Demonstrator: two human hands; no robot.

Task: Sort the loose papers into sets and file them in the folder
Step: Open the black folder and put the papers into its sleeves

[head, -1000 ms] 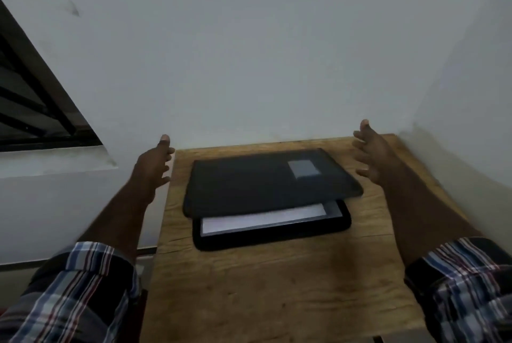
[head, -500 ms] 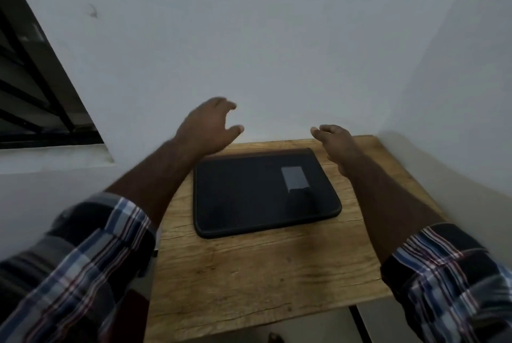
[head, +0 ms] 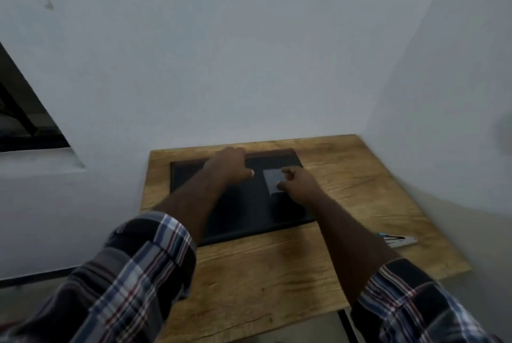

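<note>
A black folder (head: 249, 204) lies closed and flat on the wooden table (head: 277, 273), near the wall. It has a grey label patch (head: 271, 178) on its cover. My left hand (head: 230, 165) rests on the far middle of the cover, fingers curled down against it. My right hand (head: 297, 184) lies on the cover just right of the label, fingers loosely bent and touching the patch. Neither hand holds anything. No loose papers show; the folder's inside is hidden.
A small flat white and blue item (head: 399, 240) lies near the table's right edge. White walls (head: 249, 65) close in behind and on the right. A dark window (head: 25, 121) sits at the left. The front half of the table is bare wood.
The folder cover dropped shut over the white paper. Both hands then came in from the sides and settled on top of the closed cover. The view has pulled back.
</note>
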